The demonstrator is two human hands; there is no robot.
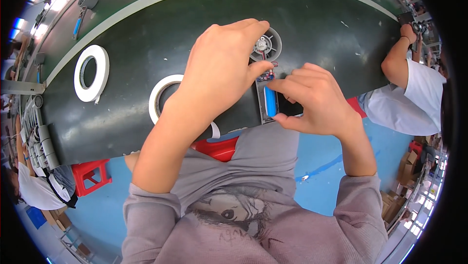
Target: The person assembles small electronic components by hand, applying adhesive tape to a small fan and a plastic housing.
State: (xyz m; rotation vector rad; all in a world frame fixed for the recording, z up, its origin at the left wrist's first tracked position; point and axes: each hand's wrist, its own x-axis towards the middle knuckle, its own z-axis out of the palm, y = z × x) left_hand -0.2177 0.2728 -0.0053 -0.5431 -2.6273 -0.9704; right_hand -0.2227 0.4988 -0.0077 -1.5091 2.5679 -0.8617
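Note:
An opened handheld fan [278,45] with a round grey head lies on the dark table in front of me. My left hand [219,71] grips its head, thumb beside the small circuit board [266,75] and fingers at the rim. Below the board, a blue cylindrical battery [270,102] sits in the grey handle shell [262,105]. My right hand [317,98] holds the battery between thumb and forefinger, at its two ends. Thin red wires show near the board. The left hand covers part of the fan head.
Two white tape rolls, one farther left [102,71] and one by my left forearm [154,101], lie on the dark table [131,118]. Grey fan parts [41,144] are stacked at the left end. Another person [407,103] is at the right. A red stool [92,179] stands on the floor.

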